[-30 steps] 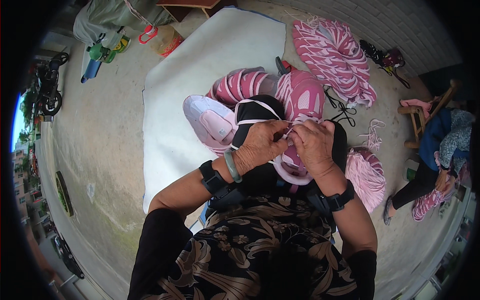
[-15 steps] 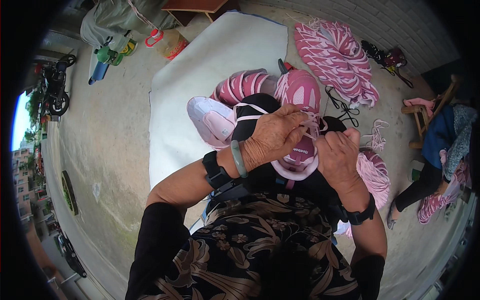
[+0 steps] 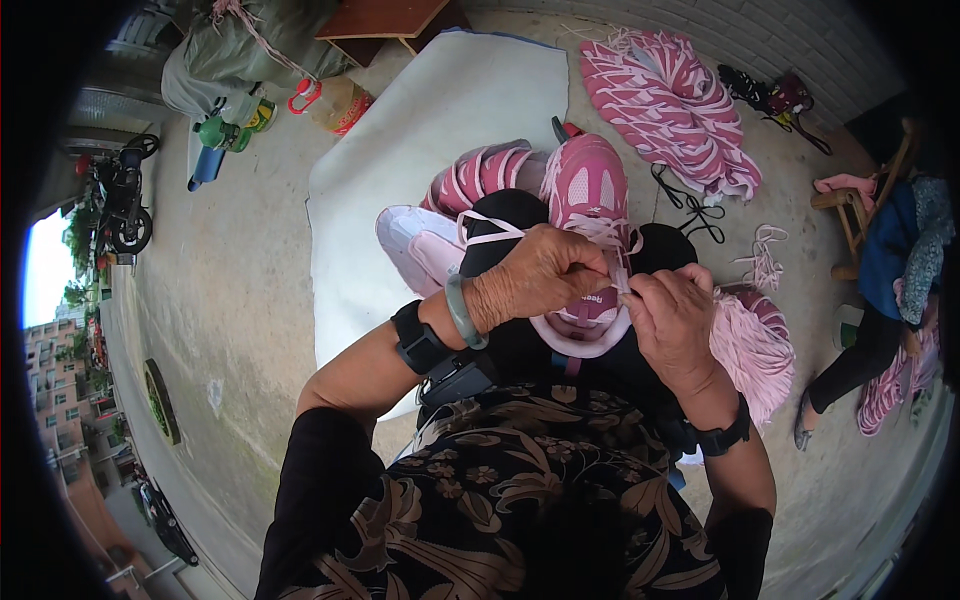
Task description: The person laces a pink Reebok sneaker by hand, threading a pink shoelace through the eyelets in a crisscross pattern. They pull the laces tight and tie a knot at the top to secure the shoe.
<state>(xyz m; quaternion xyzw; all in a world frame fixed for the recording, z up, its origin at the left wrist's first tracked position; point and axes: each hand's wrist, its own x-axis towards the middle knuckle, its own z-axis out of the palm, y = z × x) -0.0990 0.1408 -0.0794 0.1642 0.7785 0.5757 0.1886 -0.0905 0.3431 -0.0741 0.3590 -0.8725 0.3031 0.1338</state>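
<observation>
A pink sneaker [image 3: 588, 190] lies in my lap, toe pointing away from me, its collar nearest my body. Over the tongue, my left hand [image 3: 540, 272] is closed in a pinch on the pale pink shoelace [image 3: 616, 264]. My right hand [image 3: 672, 312] pinches at the same lace from the right, its fingertips close to the left ones. The lower eyelets are partly covered by my fingers. Left of my knee sits another shoe [image 3: 415, 245], with its pale lining showing and a loose loop of lace [image 3: 492, 228] beside it.
More pink shoe pieces [image 3: 480, 175] rest on a white sheet [image 3: 360, 170]. A large bundle of pink uppers [image 3: 670, 110] lies beyond, with a bunch of pink laces [image 3: 755, 360] at right. Another person [image 3: 890, 270] sits far right. Bottles [image 3: 335, 103] stand far left.
My right hand has moved left and its fingertips have come in beside the left hand at the lace. The view has shifted slightly.
</observation>
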